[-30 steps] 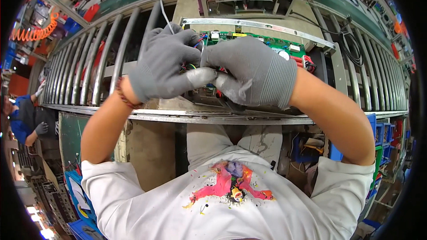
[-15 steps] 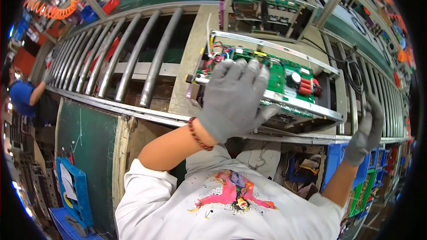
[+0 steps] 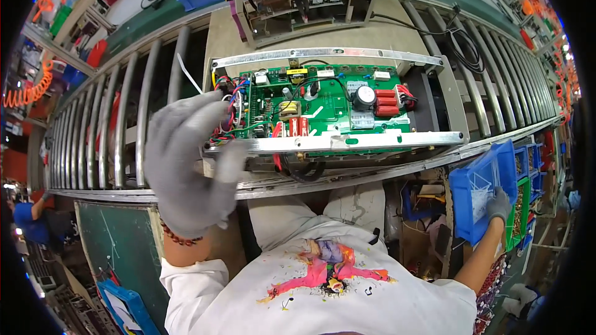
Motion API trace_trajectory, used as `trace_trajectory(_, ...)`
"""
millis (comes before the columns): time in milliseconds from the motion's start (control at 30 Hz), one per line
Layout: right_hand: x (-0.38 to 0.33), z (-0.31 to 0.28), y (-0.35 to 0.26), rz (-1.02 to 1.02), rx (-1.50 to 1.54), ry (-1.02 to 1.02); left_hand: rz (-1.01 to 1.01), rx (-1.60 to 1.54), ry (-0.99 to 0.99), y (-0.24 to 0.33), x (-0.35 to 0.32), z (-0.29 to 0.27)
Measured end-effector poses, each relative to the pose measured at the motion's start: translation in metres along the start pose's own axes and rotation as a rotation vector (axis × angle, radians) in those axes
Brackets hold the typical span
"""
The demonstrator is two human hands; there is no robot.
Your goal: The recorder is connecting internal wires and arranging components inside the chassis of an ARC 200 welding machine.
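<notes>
While the left hand [image 3: 189,161], in a grey knit glove, is hovering in the head view at the near left corner of a long silver metal frame [image 3: 273,144], its fingers are curving loosely and its thumb is standing apart from them. The fingertips are reaching beside a multicoloured wire bundle [image 3: 234,102]; whether they are touching it, I cannot tell. A thin white plastic strip [image 3: 187,74] is sticking up at the far left, just beyond that hand.

The frame is lying in the middle of the work surface, on a flat tan board [image 3: 225,32], and is holding a green circuit board [image 3: 338,110]. Toward its right end, a black round capacitor [image 3: 364,97] with a pale top is standing next to a stack of red block components [image 3: 386,102].

Well apart on the near right, the right hand [image 3: 498,206], also grey-gloved, is reaching into a blue plastic bin [image 3: 460,180] and lying over slim white strips [image 3: 480,201]; I cannot tell whether its fingers are grasping any. A narrow green bin [image 3: 511,242] is standing just to the right of it.

Steel rollers [image 3: 147,118] are running along both sides of the tan board, a second metal-framed assembly [image 3: 310,28] is standing at the far side, and a coiled black cable [image 3: 465,49] is lying at the far right. At the far left edge, a person in blue [image 3: 28,220] is showing small.
</notes>
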State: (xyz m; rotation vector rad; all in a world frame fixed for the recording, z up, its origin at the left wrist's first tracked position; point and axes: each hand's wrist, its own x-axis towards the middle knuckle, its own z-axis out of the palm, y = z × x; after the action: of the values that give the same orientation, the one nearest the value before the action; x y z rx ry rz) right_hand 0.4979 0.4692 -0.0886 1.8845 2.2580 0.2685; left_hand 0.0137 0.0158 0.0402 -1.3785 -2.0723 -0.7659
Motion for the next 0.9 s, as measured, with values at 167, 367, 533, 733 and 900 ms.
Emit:
trace_trajectory(167, 0.019, 0.007, 0.027, -0.141, 0.145, 0.110, -0.613, -0.556, 0.211, -0.041, -0.015, -0.015)
trace_trajectory(367, 0.011, -0.065, -0.021, -0.363, 0.477, 0.278, -0.478, -0.153, -0.527, -0.098, -0.021, -0.023)
trace_trajectory(533, 0.032, 0.052, 0.015, -0.252, -0.015, -0.143, -0.545, -0.102, 0.018, -0.035, -0.013, -0.043)
trace_trajectory(733, 0.034, 0.036, -0.013, -0.090, 0.051, 0.049, 0.043, -0.055, -0.216, -0.006, 0.014, -0.021)
trace_trajectory(900, 0.050, 0.010, 0.003, 0.057, 0.038, -0.038, 0.024, -0.026, -0.328, -0.009, 0.015, -0.010)
